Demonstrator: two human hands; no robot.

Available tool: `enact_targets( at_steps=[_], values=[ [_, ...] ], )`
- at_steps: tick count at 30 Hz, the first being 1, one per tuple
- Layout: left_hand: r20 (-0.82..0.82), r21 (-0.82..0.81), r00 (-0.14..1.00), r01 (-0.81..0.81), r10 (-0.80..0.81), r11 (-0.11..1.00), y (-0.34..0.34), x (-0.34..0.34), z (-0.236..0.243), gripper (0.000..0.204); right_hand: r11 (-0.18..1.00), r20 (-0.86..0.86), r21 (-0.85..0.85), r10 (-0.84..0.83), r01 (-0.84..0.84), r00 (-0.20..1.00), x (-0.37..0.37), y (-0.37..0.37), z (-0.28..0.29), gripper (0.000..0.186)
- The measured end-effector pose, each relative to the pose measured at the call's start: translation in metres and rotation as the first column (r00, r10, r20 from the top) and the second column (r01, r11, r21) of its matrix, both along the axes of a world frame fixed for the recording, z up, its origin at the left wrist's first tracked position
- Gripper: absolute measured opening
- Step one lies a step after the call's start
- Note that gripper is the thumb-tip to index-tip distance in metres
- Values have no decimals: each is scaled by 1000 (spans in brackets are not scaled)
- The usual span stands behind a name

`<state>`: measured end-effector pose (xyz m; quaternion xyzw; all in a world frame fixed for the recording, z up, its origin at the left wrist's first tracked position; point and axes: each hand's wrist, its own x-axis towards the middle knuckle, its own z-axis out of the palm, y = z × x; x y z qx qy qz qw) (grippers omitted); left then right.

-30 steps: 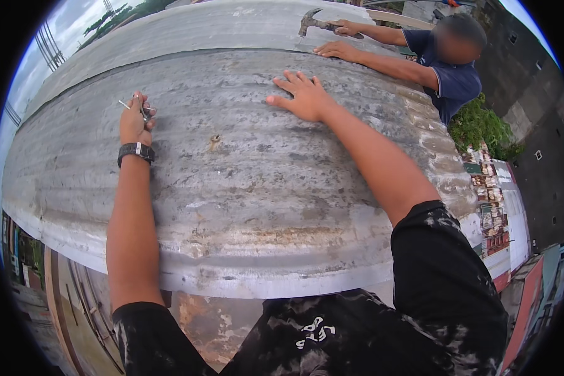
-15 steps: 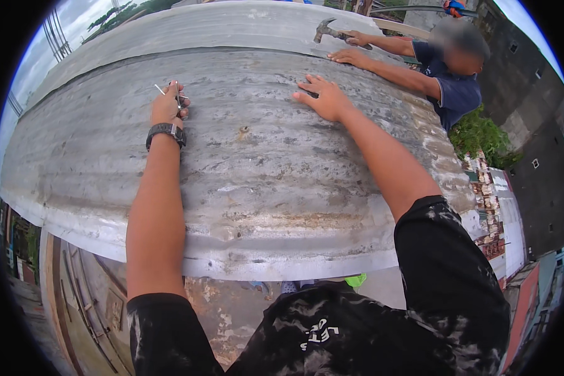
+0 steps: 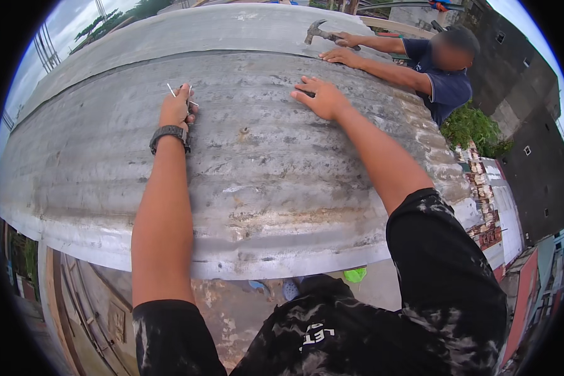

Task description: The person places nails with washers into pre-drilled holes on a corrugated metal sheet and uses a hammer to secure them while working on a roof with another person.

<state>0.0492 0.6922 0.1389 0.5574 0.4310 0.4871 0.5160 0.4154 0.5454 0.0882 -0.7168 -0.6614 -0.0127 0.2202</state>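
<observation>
A weathered grey corrugated metal sheet (image 3: 263, 175) spreads before me under a lighter grey sheet (image 3: 232, 28) along the far side. My left hand (image 3: 177, 105), with a dark watch on its wrist, is closed on a few thin metal nails (image 3: 170, 89) and rests at the middle-left of the corrugated sheet. My right hand (image 3: 321, 99) lies on the sheet to the right, fingers apart, holding nothing. Beyond it a co-worker (image 3: 442, 81) leans over the sheet's right edge, one hand gripping a claw hammer (image 3: 316, 30), the other lying on the sheet near the seam.
Below the near edge are a concrete floor (image 3: 216, 319), blue footwear (image 3: 290, 288), a bright green object (image 3: 355, 274) and long rods (image 3: 81, 301) at the left. A bush (image 3: 476, 128), rusty roofing and a dark building (image 3: 532, 163) stand at the right.
Over the last second my left hand has moved right and slightly forward with the nails, and my right hand has shifted a little right. The co-worker still holds the hammer.
</observation>
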Motion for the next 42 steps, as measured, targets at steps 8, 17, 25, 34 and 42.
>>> enact_targets(
  at_steps=[8, 17, 25, 34, 42],
  values=[
    [43, -61, 997, 59, -57, 996, 3, 0, 0, 30, 1000, -46, -1, -9, 9, 999, 2, -3, 4, 84],
    [33, -66, 998, 64, -62, 996, 6, 1, -1, 29, 995, 20, -33, -92, 93, 996, 7, 4, 0, 98],
    [-22, -37, 997, 72, -73, 997, 10, -6, -3, 36, 994, 5, -49, -102, 102, 995, 5, 6, -1, 96],
    [119, 89, 984, 124, -134, 988, -12, 36, 29, 32, 995, -4, -39, -98, 97, 995, 8, 0, -3, 96],
    [93, -72, 948, 312, -305, 947, -34, 130, -3, 33, 997, 4, -50, -55, 55, 999, 2, -2, -1, 90]
  ],
)
